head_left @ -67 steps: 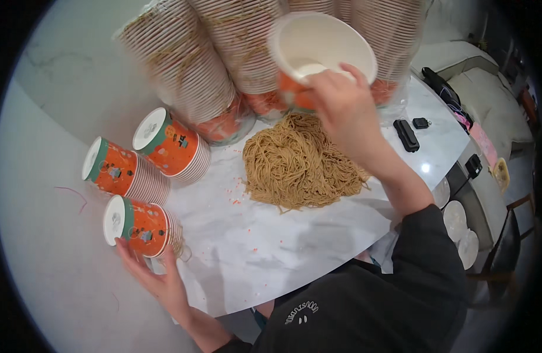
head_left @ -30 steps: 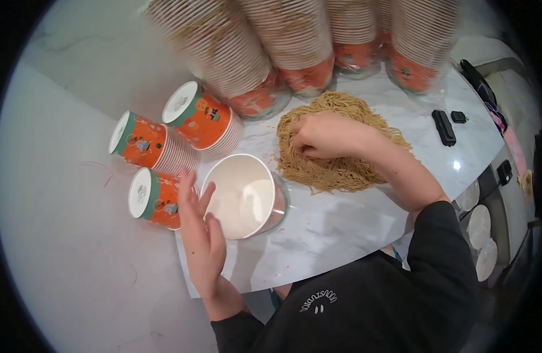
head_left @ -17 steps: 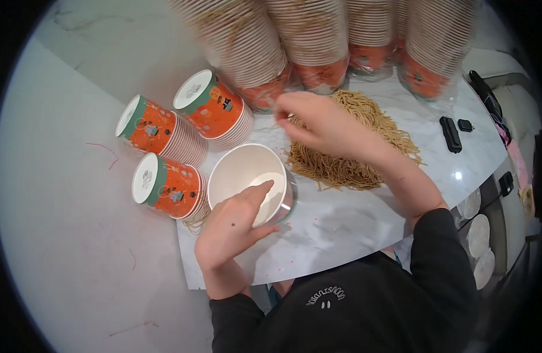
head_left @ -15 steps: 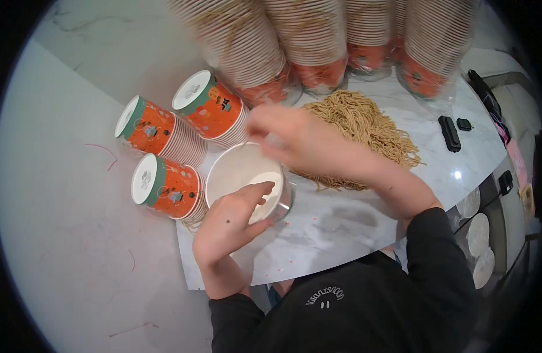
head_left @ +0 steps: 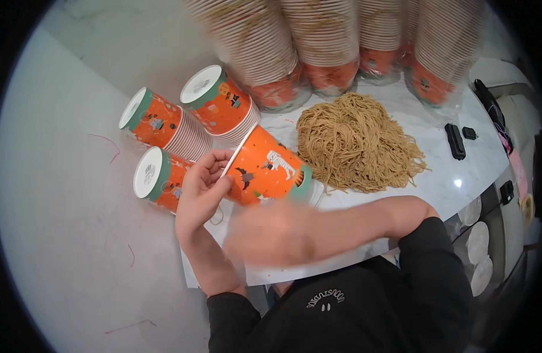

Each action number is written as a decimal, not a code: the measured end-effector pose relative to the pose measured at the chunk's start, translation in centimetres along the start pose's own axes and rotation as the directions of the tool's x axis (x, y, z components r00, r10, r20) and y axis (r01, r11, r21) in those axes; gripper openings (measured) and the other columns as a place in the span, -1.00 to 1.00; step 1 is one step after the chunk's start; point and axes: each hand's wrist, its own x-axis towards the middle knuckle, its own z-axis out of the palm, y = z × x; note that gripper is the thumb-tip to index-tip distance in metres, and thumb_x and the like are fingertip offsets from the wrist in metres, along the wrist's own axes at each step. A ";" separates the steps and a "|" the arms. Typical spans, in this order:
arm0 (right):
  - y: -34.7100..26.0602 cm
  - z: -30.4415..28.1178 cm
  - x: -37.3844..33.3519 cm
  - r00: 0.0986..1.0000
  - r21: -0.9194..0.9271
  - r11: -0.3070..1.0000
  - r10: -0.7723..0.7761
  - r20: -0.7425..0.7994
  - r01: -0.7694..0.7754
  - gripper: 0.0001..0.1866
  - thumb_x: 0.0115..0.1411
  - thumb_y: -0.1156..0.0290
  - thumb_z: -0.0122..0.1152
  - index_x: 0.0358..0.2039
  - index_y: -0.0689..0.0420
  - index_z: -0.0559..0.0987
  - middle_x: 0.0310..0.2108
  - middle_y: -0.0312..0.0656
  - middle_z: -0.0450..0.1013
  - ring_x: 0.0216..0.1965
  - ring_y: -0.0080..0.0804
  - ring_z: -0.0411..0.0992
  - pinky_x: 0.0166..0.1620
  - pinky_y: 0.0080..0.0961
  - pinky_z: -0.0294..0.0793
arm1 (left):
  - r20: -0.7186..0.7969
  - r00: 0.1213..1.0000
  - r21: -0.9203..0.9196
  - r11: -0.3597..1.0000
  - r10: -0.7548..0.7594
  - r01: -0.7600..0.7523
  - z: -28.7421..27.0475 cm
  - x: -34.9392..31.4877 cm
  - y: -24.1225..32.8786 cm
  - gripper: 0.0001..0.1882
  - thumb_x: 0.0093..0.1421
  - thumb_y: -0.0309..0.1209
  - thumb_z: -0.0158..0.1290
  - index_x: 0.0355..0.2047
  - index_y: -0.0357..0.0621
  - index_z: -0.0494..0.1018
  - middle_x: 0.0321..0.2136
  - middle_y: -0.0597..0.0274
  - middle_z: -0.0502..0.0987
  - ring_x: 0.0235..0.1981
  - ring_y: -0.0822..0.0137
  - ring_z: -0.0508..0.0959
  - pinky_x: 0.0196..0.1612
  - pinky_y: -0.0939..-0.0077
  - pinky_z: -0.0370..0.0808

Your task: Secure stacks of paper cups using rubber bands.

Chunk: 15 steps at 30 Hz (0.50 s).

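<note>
My left hand [head_left: 207, 185] grips the white rim of an orange paper cup [head_left: 265, 165] with a green base band and printed animal figures. The cup lies tilted on its side, its base toward the right. Just below it, my right hand [head_left: 271, 232] is smeared by motion, so its fingers cannot be made out. A clear curved edge [head_left: 318, 193] shows beside the cup's base. Beyond it to the right sits a heap of thin tan strands [head_left: 359, 141]. A thin tan loop [head_left: 217, 217] lies by my left wrist.
Three short stacks of like cups, bottoms up and tilted, stand at the left: far [head_left: 221, 100], middle [head_left: 156, 120] and near [head_left: 159, 173]. Tall plastic-wrapped cup stacks [head_left: 321, 41] line the back. Two small black devices [head_left: 454, 141] lie at the right of the marbled tabletop [head_left: 400, 170].
The cup has tipped from standing mouth-up to lying on its side, showing its orange outside. My left hand has moved onto its rim. My right hand has swept down toward me.
</note>
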 end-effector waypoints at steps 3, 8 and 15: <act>4.4 -4.6 -0.8 0.959 -0.009 0.988 0.145 -0.244 -0.152 -0.85 0.15 0.52 0.30 -0.24 0.10 0.60 -0.31 -0.21 0.48 -0.36 -0.32 0.52 -0.35 -0.43 0.51 | -0.062 0.998 -0.122 0.992 0.010 -0.017 1.0 0.7 0.6 -0.59 0.25 -0.70 -0.02 0.13 -0.41 0.35 -0.02 0.13 0.56 -0.08 0.48 0.60 0.01 0.58 0.56; 7.2 -6.4 -1.1 0.934 -0.073 0.968 0.212 -0.287 -0.242 -0.87 0.12 0.57 0.29 -0.30 0.17 0.57 -0.27 -0.20 0.50 -0.31 -0.30 0.51 -0.28 -0.44 0.51 | -0.123 0.991 -0.284 0.954 0.060 -0.093 2.8 1.0 0.0 -0.58 0.27 -0.69 0.03 0.15 -0.42 0.34 0.01 0.07 0.56 -0.04 0.44 0.60 0.05 0.56 0.56; 8.5 -5.7 -1.1 0.952 -0.294 0.956 -0.084 -0.294 -0.006 -0.75 0.01 0.54 0.35 -0.27 0.15 0.53 -0.13 -0.22 0.53 -0.19 -0.17 0.50 -0.11 -0.27 0.53 | -0.135 0.989 -0.524 0.842 0.067 -0.129 4.7 0.9 0.6 -0.45 0.24 -0.69 0.09 0.24 -0.45 0.26 0.07 -0.03 0.53 0.06 0.33 0.57 0.14 0.45 0.54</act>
